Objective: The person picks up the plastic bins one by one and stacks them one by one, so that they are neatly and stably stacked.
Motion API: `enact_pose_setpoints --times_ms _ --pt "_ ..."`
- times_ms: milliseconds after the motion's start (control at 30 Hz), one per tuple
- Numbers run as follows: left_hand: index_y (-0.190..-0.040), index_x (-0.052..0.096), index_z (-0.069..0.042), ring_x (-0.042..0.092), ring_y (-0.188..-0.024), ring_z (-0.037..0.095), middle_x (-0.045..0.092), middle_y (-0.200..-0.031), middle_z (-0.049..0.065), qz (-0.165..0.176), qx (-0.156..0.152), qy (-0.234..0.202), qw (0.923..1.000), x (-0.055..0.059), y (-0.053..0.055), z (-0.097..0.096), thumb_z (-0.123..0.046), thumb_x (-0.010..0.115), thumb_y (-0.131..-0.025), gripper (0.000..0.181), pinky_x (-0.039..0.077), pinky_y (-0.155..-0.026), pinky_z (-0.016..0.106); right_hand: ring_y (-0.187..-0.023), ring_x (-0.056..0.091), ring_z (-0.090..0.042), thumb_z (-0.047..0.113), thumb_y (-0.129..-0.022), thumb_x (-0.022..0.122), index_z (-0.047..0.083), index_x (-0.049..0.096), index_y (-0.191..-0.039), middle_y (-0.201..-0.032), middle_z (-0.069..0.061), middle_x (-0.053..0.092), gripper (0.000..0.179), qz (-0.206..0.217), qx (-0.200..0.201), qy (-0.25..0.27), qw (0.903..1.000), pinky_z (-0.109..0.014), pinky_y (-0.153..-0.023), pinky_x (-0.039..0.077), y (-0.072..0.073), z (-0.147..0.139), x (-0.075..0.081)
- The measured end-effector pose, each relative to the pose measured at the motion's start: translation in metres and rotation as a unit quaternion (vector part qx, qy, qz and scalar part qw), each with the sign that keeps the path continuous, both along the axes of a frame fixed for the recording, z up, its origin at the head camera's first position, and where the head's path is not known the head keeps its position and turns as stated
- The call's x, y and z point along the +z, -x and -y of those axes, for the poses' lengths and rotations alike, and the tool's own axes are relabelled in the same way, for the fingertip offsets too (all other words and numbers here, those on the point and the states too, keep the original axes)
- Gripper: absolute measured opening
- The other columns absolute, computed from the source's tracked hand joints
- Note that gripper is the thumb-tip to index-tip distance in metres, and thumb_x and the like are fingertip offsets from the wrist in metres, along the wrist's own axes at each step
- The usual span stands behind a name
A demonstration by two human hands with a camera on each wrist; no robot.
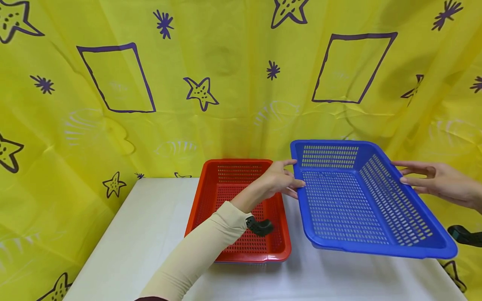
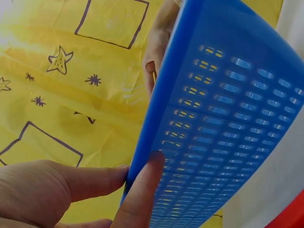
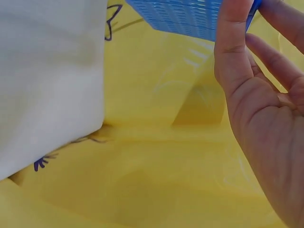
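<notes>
Both hands hold up a blue plastic basket [image 1: 335,209] with slotted walls and base, tilted above the right part of the table. My left hand [image 1: 276,179] pinches its left rim, thumb on one side and fingers on the other, as the left wrist view shows with the hand [image 2: 90,194] at the rim. On the opposite rim, my right hand [image 1: 438,182] grips with thumb and fingers; in the right wrist view that hand [image 3: 266,104] is at the basket's edge [image 3: 180,19]. A red slotted basket [image 1: 285,238] stands on the table to the left, partly behind my left forearm.
The white table [image 1: 150,234] carries the red basket near its middle. A yellow curtain [image 1: 233,125] with purple starfish and frame drawings hangs behind and at both sides of the table. Something pale shows under the red basket's front rim.
</notes>
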State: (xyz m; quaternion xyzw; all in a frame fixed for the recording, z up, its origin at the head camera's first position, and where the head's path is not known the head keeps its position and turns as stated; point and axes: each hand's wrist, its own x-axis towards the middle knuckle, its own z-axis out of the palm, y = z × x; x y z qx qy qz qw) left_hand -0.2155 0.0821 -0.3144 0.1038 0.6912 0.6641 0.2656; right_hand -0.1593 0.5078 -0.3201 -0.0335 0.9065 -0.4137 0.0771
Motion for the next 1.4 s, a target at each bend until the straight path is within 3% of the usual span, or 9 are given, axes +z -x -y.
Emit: enact_pose_setpoints --times_ms 367,533,700,900,1167,1400 --pt "-0.160 0.034 -0.007 0.070 -0.067 0.023 0.063 -0.090 0.014 -0.029 -0.027 0.009 0.9992 0.018 -0.003 0.035 0.008 0.076 -0.088 0.085 0.063 -0.065 0.042 -0.096 0.069 -0.014 0.017 -0.107 0.057 0.012 0.036 -0.160 -0.116 0.010 0.057 0.057 -0.013 0.018 -0.030 0.9993 -0.026 -0.077 0.059 0.001 0.026 0.016" --pt "-0.160 0.033 -0.005 0.071 -0.071 0.025 0.062 -0.090 0.015 -0.043 -0.032 0.011 0.9985 0.024 -0.003 0.058 0.009 0.074 -0.089 0.084 0.063 -0.064 0.042 -0.097 0.071 -0.020 0.020 -0.106 0.059 0.007 0.034 -0.160 -0.123 -0.004 0.056 0.061 -0.007 0.029 -0.027 0.9992 -0.026 -0.079 0.059 0.004 0.049 0.029" --pt "-0.161 0.030 -0.005 0.072 -0.072 0.024 0.065 -0.092 0.016 -0.060 -0.039 0.034 0.9969 0.031 -0.002 0.085 0.007 0.073 -0.091 0.083 0.062 -0.074 0.048 -0.099 0.071 -0.024 0.024 -0.105 0.061 0.005 0.032 -0.160 -0.134 -0.021 0.050 0.065 0.002 0.043 -0.014 0.9990 -0.030 -0.082 0.060 0.006 0.076 0.038" --pt "-0.160 0.032 -0.006 0.073 -0.071 0.025 0.067 -0.092 0.017 -0.073 -0.036 0.056 0.9951 0.038 -0.004 0.116 0.006 0.073 -0.091 0.082 0.061 -0.078 0.052 -0.100 0.072 -0.025 0.021 -0.105 0.062 0.005 0.034 -0.159 -0.133 -0.021 0.054 0.063 -0.004 0.068 0.008 0.9976 -0.035 -0.084 0.062 0.009 0.105 0.045" --pt "-0.160 0.032 -0.004 0.072 -0.075 0.023 0.066 -0.091 0.014 -0.076 -0.037 0.086 0.9927 0.044 -0.005 0.163 0.007 0.071 -0.093 0.078 0.063 -0.073 0.045 -0.100 0.072 -0.025 0.025 -0.102 0.067 0.004 0.040 -0.157 -0.133 -0.025 0.056 0.065 -0.021 0.087 0.023 0.9957 -0.038 -0.084 0.062 0.015 0.154 0.049" --pt "-0.160 0.031 -0.003 0.072 -0.078 0.027 0.064 -0.098 0.017 -0.095 -0.034 0.112 0.9886 0.050 -0.006 0.198 0.007 0.069 -0.094 0.077 0.064 -0.070 0.043 -0.099 0.073 -0.026 0.024 -0.099 0.072 0.002 0.041 -0.156 -0.133 -0.026 0.057 0.069 -0.021 0.106 0.068 0.9918 -0.037 -0.083 0.062 0.023 0.189 0.051"
